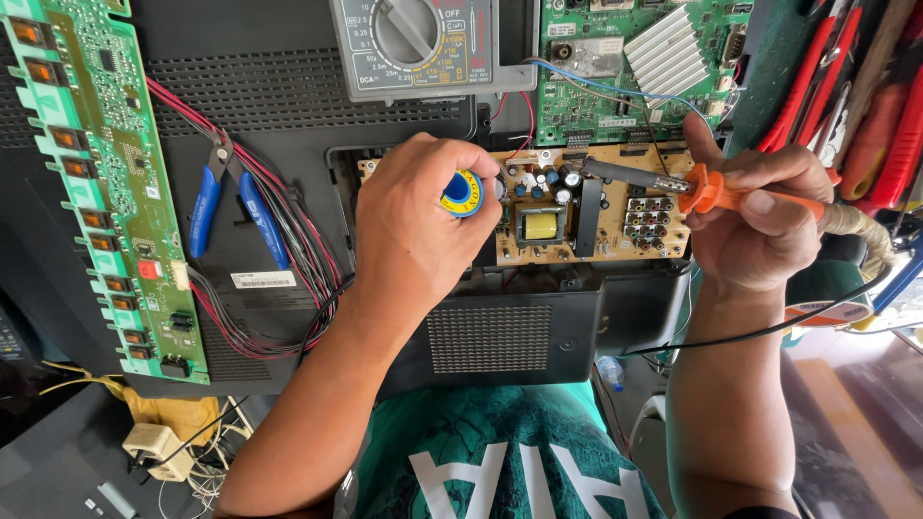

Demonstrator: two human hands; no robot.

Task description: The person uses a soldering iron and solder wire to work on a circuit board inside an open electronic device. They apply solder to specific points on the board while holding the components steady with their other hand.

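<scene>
Solder spool (462, 192), a small blue reel with a yellow centre label, sits pinched in the left hand (420, 219), whose fingers curl closed around it just at the left edge of the tan power supply board (588, 213). The right hand (760, 219) is closed around the orange handle of a soldering iron (673, 183), held like a pen, with its dark metal shaft lying nearly level and pointing left over the upper part of the board, close to a cluster of capacitors; whether the tip touches the board cannot be told. The board lies in an opening of a black television back panel (288, 86), with a yellow-cored transformer (540, 226) near its middle and a block of round connectors to the right. Above it rests an analogue multimeter (423, 43) with a grey dial, and beside that a green main board (625, 67) bearing a ribbed silver heatsink. Along the left edge runs a long green inverter board (96, 183), joined by a bundle of red and black wires (288, 259), upon which lie blue-handled cutters (226, 207). Red-handled tools (846, 106) hang at the far right. A black cord trails from the iron, across below the right wrist.
</scene>
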